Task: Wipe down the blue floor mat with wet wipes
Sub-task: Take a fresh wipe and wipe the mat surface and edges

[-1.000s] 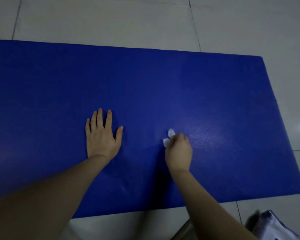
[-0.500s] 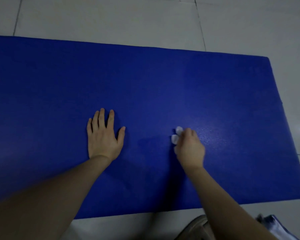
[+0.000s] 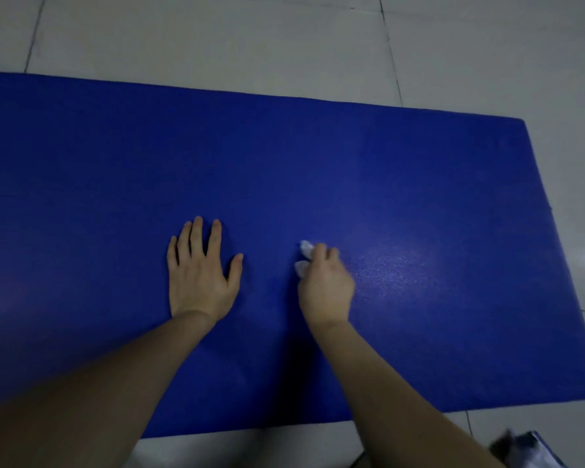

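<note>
- Okay, blue floor mat (image 3: 318,163) lies flat on white tile floor (image 3: 217,38).
- Left hand (image 3: 198,275) flat on mat near its middle, fingers straight and spread, holding nothing.
- Right hand (image 3: 325,285) on mat just beside it, fingers curled round crumpled white wet wipe (image 3: 305,251), wipe against mat.
- Blurred grey object (image 3: 534,450) off mat's near right corner.

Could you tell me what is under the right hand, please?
A white wet wipe, gripped by the right hand; two bits poke out. The rest, and the blue mat beneath, are covered.
</note>
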### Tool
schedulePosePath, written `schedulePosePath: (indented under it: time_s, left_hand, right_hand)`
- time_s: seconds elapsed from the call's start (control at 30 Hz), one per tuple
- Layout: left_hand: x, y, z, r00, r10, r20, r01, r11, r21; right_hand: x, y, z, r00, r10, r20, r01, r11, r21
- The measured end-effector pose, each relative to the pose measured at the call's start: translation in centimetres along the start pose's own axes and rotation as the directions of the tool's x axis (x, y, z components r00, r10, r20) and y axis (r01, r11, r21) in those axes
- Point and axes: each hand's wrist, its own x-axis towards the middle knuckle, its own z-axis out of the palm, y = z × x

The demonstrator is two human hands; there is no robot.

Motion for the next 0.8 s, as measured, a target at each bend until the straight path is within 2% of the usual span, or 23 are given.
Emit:
schedulePosePath:
  time_s: [0.13,0.23,0.3,0.4,0.57,0.7,0.8]
  left_hand:
    - [0.1,0.1,0.0,1.0,0.0,-0.002,0.0,1.0,-0.012]
    - [0.0,0.1,0.0,1.0,0.001,0.002,-0.001,1.0,-0.012]
    - [0.0,0.0,-0.1,1.0,0.004,0.004,-0.004,1.0,-0.009]
    - [0.0,0.0,0.0,1.0,0.004,0.007,-0.004,1.0,-0.014]
    - [-0.1,0.1,0.0,1.0,0.003,0.007,-0.002,1.0,-0.02]
    - [0.0,0.1,0.0,1.0,-0.002,0.007,0.002,1.0,-0.016]
    - [0.0,0.0,0.1,1.0,-0.005,0.005,0.005,1.0,-0.008]
  right_hand:
    - [-1.3,-3.8,2.1,0.955,-0.296,-0.012,0.296,0.955,-0.025]
    - [-0.2,-1.9,1.4,0.933,-0.36,-0.027,0.357,0.931,-0.076]
    - [1.4,1.0,0.7,0.954,-0.296,-0.039,0.289,0.95,-0.12]
    - [3.7,6.3,-0.8,0.994,-0.113,0.004,0.112,0.974,-0.195]
    - [5.2,13.4,-4.1,0.986,0.129,-0.109,-0.148,0.972,-0.185]
    - [5.2,12.0,-4.1,0.944,0.315,-0.095,-0.323,0.943,-0.077]
    - [5.1,9.2,-3.6,0.921,0.385,-0.051,-0.382,0.922,0.058]
